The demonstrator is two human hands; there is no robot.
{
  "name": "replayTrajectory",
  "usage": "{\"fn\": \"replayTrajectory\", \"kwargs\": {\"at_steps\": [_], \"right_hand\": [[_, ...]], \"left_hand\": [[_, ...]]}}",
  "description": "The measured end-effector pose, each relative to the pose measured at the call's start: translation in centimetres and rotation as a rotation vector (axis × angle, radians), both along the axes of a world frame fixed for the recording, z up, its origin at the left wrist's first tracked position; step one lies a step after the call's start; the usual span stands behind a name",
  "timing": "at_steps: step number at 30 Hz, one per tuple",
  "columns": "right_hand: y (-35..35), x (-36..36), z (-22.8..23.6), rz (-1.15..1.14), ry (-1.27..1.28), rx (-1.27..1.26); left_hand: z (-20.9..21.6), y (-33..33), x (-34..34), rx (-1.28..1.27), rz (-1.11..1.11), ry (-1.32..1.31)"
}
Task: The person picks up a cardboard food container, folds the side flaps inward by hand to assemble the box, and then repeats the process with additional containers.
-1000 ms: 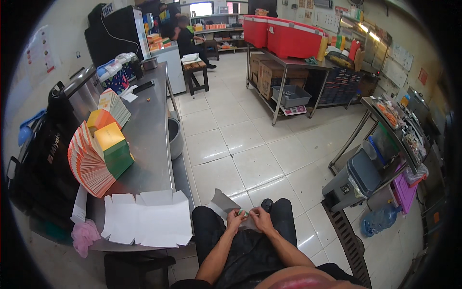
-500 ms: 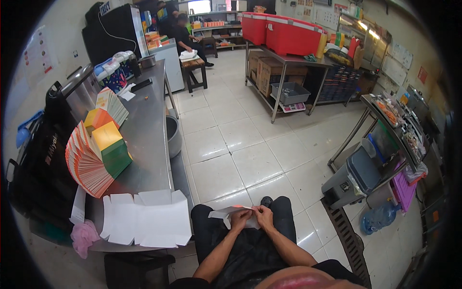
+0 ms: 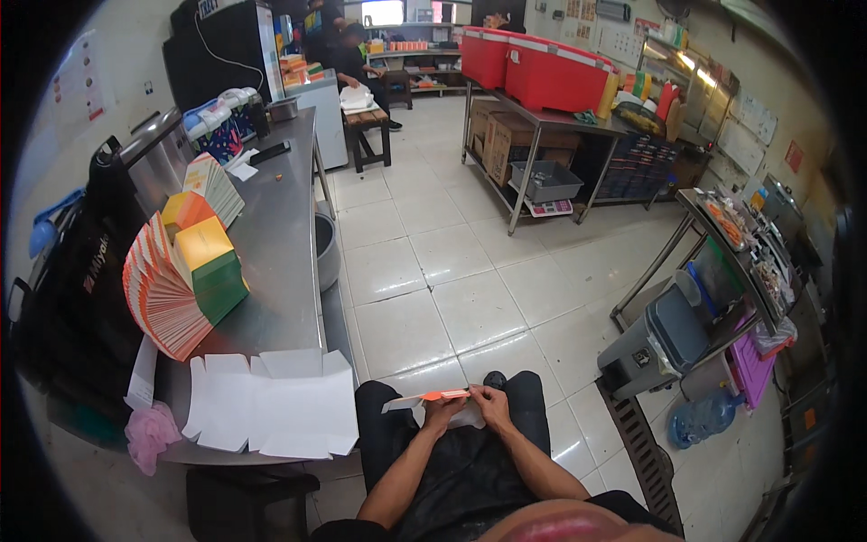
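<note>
Left hand [image 3: 441, 415] and right hand [image 3: 490, 407], fingers curled nearly closed, grip an orange-and-white card [image 3: 442, 395] at my six o'clock. I note white blanks [image 3: 271, 404] at eight on the steel table [image 3: 282, 271], a fanned stack [image 3: 167, 303] at nine. More orange shows than earlier.

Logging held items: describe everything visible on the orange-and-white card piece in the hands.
The card piece looks like thin paperboard, orange along its middle and pale elsewhere. It appears bent or folded and is seen nearly edge-on, with a pale flap reaching out to the left. It is held up over the person's lap: the left hand grips it near the middle, the right hand has its fingers at the right end. Fold lines and any print are too small to make out.
</note>
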State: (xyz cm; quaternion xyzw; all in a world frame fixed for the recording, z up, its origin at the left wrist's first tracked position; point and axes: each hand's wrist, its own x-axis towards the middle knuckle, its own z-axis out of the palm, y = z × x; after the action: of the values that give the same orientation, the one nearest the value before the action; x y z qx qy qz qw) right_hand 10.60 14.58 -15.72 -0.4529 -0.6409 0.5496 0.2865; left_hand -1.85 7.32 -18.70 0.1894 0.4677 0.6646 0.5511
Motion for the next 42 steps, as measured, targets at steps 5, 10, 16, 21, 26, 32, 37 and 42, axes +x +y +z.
{"fn": "replayTrajectory", "kwargs": {"at_steps": [5,10,16,21,26,32,37,42], "right_hand": [[-0.1,-0.1,0.2,0.056,0.084,-0.046],[0.4,0.3,-0.1,0.162,0.166,-0.108],[0.5,0.4,-0.1,0.216,0.136,-0.166],[-0.3,0.0,0.1,0.225,0.109,-0.029],[0.2,0.1,-1.8,0.162,0.201,-0.132],[0.6,0.3,-3.2,0.213,0.173,-0.111],[-0.1,0.1,-1.3,0.186,0.103,-0.041],[0.0,0.4,-0.1,0.144,0.072,-0.107]], "left_hand": [[-1.9,-0.2,-0.3,-0.013,0.035,0.005],[-2.8,-0.2,-0.4,0.034,0.045,0.033],[-2.8,-0.5,-0.3,-0.026,0.05,0.04],[-3.6,0.1,-0.8,-0.128,0.032,-0.026],[-4.2,0.6,-0.7,-0.209,-0.041,-0.044],[-3.7,0.1,-0.5,-0.078,0.015,-0.083],[-2.5,-0.1,-0.5,-0.151,0.053,-0.007],[-1.1,-0.3,0.1,-0.116,0.032,-0.044]]}}
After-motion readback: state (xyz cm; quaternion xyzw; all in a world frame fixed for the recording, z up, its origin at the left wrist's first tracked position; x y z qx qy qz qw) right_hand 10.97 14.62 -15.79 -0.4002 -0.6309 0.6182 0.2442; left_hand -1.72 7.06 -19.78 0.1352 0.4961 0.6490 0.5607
